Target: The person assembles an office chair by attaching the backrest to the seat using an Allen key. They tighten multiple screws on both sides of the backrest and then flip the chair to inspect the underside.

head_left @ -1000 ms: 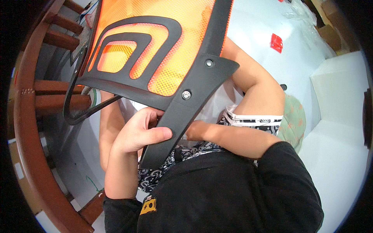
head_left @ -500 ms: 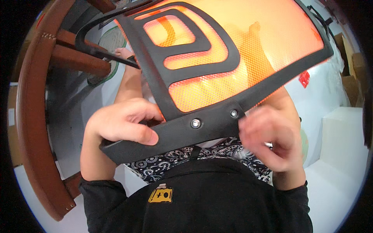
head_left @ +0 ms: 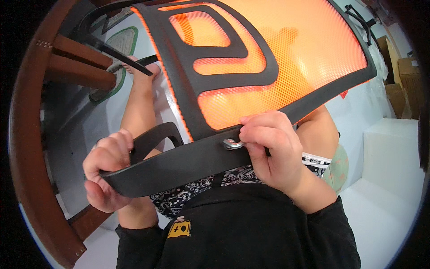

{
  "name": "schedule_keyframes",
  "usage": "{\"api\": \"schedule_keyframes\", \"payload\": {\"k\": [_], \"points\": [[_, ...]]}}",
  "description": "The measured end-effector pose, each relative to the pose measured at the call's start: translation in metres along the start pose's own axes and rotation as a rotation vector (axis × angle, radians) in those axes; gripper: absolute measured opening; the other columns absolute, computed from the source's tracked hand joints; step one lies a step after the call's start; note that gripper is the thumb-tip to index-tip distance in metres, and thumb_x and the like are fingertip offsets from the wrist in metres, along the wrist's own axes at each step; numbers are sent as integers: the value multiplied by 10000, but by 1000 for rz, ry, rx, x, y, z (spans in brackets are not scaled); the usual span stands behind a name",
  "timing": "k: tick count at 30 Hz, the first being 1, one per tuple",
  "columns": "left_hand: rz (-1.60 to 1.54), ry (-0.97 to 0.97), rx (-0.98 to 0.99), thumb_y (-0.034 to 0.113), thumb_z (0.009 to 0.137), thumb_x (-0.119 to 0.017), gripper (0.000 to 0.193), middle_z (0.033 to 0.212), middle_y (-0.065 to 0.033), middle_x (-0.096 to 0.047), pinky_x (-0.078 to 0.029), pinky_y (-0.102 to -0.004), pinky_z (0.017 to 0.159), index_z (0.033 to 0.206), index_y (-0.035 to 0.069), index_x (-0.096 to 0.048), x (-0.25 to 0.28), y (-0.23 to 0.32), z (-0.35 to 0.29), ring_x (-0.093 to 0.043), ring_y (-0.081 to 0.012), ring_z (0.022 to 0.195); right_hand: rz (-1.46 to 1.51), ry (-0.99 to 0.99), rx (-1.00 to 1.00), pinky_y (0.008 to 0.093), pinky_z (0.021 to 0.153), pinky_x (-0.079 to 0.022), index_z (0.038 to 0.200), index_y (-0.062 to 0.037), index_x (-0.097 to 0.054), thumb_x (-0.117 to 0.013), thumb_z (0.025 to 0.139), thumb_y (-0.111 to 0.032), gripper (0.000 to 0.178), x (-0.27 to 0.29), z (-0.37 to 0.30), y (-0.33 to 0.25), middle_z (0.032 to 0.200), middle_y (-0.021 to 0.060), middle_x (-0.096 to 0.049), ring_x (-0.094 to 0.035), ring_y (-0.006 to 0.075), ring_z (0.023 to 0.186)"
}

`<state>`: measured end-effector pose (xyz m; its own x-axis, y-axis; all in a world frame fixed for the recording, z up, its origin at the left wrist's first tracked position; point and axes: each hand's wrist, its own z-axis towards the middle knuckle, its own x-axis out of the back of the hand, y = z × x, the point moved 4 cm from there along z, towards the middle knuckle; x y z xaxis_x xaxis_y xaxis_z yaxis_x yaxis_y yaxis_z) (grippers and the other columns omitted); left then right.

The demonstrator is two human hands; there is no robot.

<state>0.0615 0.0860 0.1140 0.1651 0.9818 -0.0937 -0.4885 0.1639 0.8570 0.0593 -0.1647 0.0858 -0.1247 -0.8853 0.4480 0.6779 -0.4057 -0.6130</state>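
Observation:
A chair back with orange mesh [head_left: 313,40] and a black frame lies across my lap, tilted up to the right. Along its near side runs a black armrest [head_left: 179,172], curved into a loop at the left. My left hand [head_left: 109,172] grips the left end of that armrest, fingers over it and thumb below. My right hand [head_left: 275,148] is closed at the joint between armrest and frame, pinching a short bent silver hex key [head_left: 233,144] at the bolt there. Most of the key is covered by my fingers, which also hide the second bolt.
A second black armrest [head_left: 116,56] sticks out from the far left of the chair back. Brown wooden furniture [head_left: 33,134] curves along the left. At the right are a white box [head_left: 389,152], cardboard boxes [head_left: 408,76] and clear plastic wrapping [head_left: 380,76].
My left hand has slid to the armrest's end and wrapped round it. My right hand has moved left onto the left bolt with the hex key. The chair back has shifted slightly.

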Motion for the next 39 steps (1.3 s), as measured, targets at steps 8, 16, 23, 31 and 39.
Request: {"api": "schedule_keyframes", "payload": {"k": [8,16,23,31,39], "points": [[26,-37,-20,395,924,-326,456,631,-21,-418,-256,-328,658,660,70,-506,7,9,23,-344,-134,619,241,-31,-143,346,800,-513,976,19,-514,-534,808,148,213,0,-8,-4,893,130,-582,-620,262,877],[106,-298,-11,403,944,-278,499,659,-52,-468,-297,-337,694,799,29,-575,-10,6,58,-403,-141,631,641,-60,-559,315,891,-472,1057,21,-446,-456,904,65,160,-8,-45,7,989,131,-545,-592,203,988],[316,-98,-144,368,920,-290,435,744,-53,-495,-304,-329,761,913,46,-584,-31,9,63,-452,-161,724,417,-66,-283,317,851,-481,936,11,-580,-575,805,96,156,19,-31,25,939,99,-542,-584,198,893],[519,-194,-582,284,908,-510,240,746,35,-549,-425,-295,606,709,190,-606,-57,10,-59,-516,-152,689,137,-176,-118,294,725,-469,829,-85,-696,-711,646,45,225,24,-8,23,898,52,-563,-583,207,851],[-198,177,536,453,811,-652,686,1304,-111,-456,-343,-409,989,1315,64,-395,-62,-98,-126,-451,-237,1178,127,-224,58,294,701,-463,783,-94,-691,-702,613,40,217,18,12,25,852,30,-592,-592,201,827]]}}
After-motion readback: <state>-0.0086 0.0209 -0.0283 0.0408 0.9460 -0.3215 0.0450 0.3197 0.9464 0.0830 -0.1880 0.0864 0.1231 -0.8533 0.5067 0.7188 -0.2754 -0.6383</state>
